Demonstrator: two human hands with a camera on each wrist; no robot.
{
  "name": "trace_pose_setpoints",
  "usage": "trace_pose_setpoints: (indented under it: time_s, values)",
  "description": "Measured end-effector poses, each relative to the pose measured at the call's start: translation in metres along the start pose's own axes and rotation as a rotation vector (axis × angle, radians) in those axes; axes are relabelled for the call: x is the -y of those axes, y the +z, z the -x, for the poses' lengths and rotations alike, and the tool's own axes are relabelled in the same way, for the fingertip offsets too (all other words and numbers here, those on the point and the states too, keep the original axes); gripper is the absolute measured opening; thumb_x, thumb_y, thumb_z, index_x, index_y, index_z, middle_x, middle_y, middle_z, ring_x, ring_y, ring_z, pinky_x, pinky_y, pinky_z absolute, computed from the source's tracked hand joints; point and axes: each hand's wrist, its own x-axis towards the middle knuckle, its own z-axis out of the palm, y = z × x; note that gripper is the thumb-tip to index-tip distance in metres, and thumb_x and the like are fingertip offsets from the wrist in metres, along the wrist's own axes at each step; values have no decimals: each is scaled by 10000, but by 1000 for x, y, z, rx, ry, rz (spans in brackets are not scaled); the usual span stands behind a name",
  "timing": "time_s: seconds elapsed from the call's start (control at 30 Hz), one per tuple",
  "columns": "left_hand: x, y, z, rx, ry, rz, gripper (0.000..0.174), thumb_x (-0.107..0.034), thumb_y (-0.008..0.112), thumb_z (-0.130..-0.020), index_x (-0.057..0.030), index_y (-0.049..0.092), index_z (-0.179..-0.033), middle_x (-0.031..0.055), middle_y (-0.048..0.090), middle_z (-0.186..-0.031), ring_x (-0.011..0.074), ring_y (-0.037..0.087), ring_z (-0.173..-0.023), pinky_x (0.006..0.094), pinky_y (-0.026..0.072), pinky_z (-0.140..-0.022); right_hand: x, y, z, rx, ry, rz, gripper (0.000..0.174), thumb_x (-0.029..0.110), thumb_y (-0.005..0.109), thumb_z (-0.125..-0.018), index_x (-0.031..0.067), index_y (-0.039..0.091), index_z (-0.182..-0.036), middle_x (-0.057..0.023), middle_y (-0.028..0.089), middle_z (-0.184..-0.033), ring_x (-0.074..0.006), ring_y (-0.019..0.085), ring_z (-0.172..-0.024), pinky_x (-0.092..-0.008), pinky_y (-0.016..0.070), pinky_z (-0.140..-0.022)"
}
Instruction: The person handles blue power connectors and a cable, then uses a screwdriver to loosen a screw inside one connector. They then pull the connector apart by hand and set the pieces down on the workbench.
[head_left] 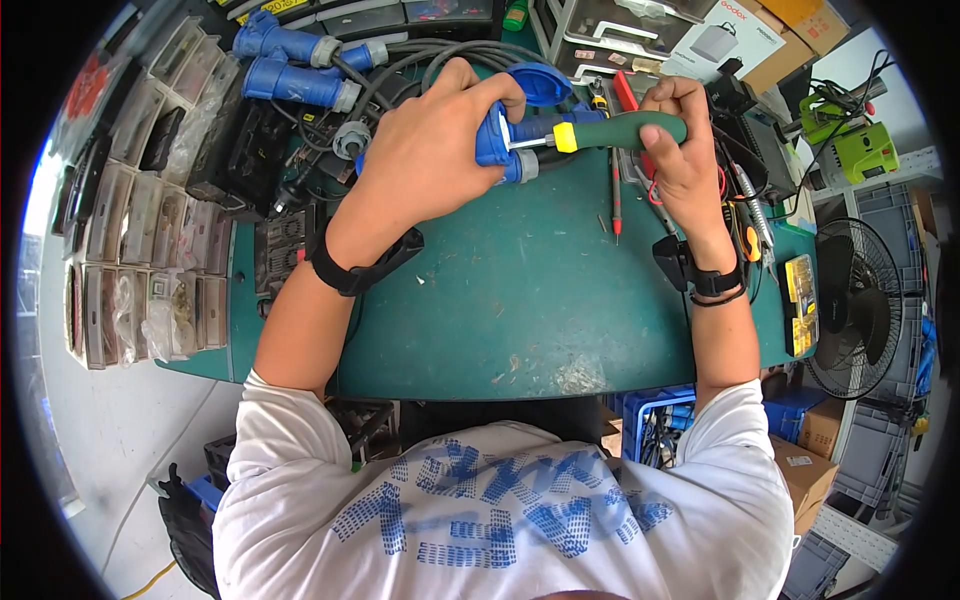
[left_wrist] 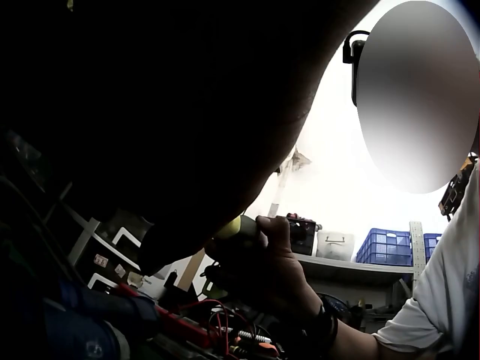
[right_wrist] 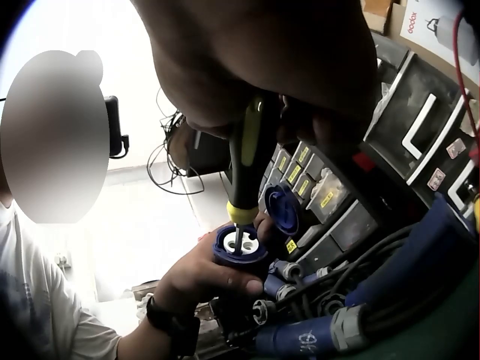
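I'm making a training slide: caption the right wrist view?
Left hand grips a blue connector; right hand holds a screwdriver at its white face.

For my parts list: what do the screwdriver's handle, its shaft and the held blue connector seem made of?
Screwdriver handle: probably plastic or rubber, softly shining green surface. Shaft: likely metal, smooth, silvery gleam. Held blue connector: apparently moulded plastic, smooth, evenly coloured.

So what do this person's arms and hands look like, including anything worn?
The left hand and right hand are ungloved. A black strap with a dark housing circles the left wrist; a matching black band circles the right. Short, loose white fabric sleeves leave the forearms bare; the white shirt carries a blue print of short dashes.
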Motion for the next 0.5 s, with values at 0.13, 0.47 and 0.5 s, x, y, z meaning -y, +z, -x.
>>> trace_pose_setpoints:
  time_s: [0.13, 0.47, 0.5]
  values:
    - [-1, -2, -1, 9, -4, 9, 470, -117, 881, -749, -218, 635, -1136, 66, 562, -1074, 373, 695, -872, 498, 545, -723, 0, 0, -1, 41, -59, -101, 369, 328, 711, -1088, 48, 550, -1266, -13, 624, -1060, -119, 531, -943, -299, 470, -886]
    - [0, 2, -2, 47, 24, -24, 462, -197, 885, -763, -220, 673, -1173, 110, 610, -1128, 421, 748, -865, 535, 593, -741, 25, -9, -8, 146, 273, 83, 463, 438, 735, -1022, 58, 563, -1222, 7, 568, -984, -87, 500, -835, -261, 407, -752]
    - [-1, 1, -2, 47, 16, -24, 460, -195, 885, -764, -221, 672, -1171, 109, 610, -1128, 422, 749, -863, 535, 594, -738, 26, -7, -7, 107, 269, 52, 464, 443, 741, -1011, 59, 572, -1209, 9, 567, -980, -82, 498, -826, -258, 403, -736]
